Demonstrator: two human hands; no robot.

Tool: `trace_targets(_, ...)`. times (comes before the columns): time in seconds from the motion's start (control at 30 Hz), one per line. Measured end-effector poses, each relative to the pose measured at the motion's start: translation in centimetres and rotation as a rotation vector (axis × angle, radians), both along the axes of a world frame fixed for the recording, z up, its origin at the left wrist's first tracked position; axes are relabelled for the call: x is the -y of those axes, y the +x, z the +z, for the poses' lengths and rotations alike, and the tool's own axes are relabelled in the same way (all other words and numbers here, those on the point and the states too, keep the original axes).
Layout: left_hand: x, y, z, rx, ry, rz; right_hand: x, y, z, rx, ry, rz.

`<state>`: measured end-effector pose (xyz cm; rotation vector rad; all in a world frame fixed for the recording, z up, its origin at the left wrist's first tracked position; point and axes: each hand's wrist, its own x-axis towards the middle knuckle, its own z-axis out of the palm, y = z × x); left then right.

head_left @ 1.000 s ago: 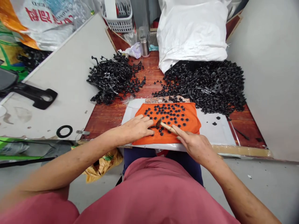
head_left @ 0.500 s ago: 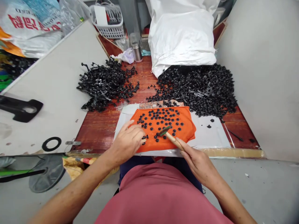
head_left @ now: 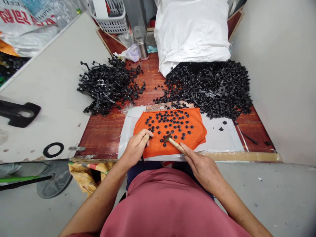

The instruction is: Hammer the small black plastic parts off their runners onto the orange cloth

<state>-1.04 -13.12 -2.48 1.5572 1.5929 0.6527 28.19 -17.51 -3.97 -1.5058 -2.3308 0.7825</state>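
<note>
Orange cloth (head_left: 158,150) lies flat before us on a pale sheet (head_left: 221,141), which covers the near middle of the desk (head_left: 98,131). Scattered over the cloth we see many small black studs (head_left: 189,132), most with their round flanges down, thickest towards the far side.

Our right hand (head_left: 203,166) is closed around the wooden handle of a small hammer (head_left: 177,145), near the cloth's near edge. The hammer slants away from us and to the left, its dark head above the cloth, just beside a few studs; whether it touches the cloth we cannot tell. Studs lie beyond the head and on both sides of it.

Our left hand (head_left: 135,147) is over the cloth's near left corner, fingers curled and held narrow. Black bits show right at its fingertips, and a dark strip pokes out below the palm, but we cannot tell whether the fingers grip either. The hammer head is to the right of this hand, apart from it.

Beyond the cloth to our left sits a tangled black heap (head_left: 106,82); to our right is a larger black pile (head_left: 214,90), with a white sack (head_left: 192,31) behind it
</note>
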Motion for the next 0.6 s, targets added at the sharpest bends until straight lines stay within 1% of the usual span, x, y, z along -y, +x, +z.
trace_targets(0.07, 0.1, 0.0, 0.0, 0.023, -0.022, -0.028, 0.1, 0.2, -0.2, -0.002, -0.013, -0.013)
trace_targets(0.13, 0.1, 0.4, -0.1, 0.001, -0.016, -0.026, 0.3, 0.4, -0.3, -0.006, -0.023, -0.015)
trace_targets(0.23, 0.2, 1.6, -0.5, -0.148, 0.071, 0.03, 0.5, 0.5, -0.3, -0.01, -0.025, -0.007)
trace_targets(0.3, 0.1, 2.5, -0.8, -0.257, 0.108, 0.037, 0.5, 0.5, -0.3, -0.004, -0.019, -0.003)
trace_targets(0.43, -0.4, 3.6, -1.1, -0.394, 0.087, -0.017, 0.5, 0.5, -0.7, -0.007, -0.035, -0.029)
trace_targets(0.6, -1.0, 4.0, -0.8, -0.533, 0.025, -0.095, 0.5, 0.7, -1.2, -0.013, -0.063, -0.04)
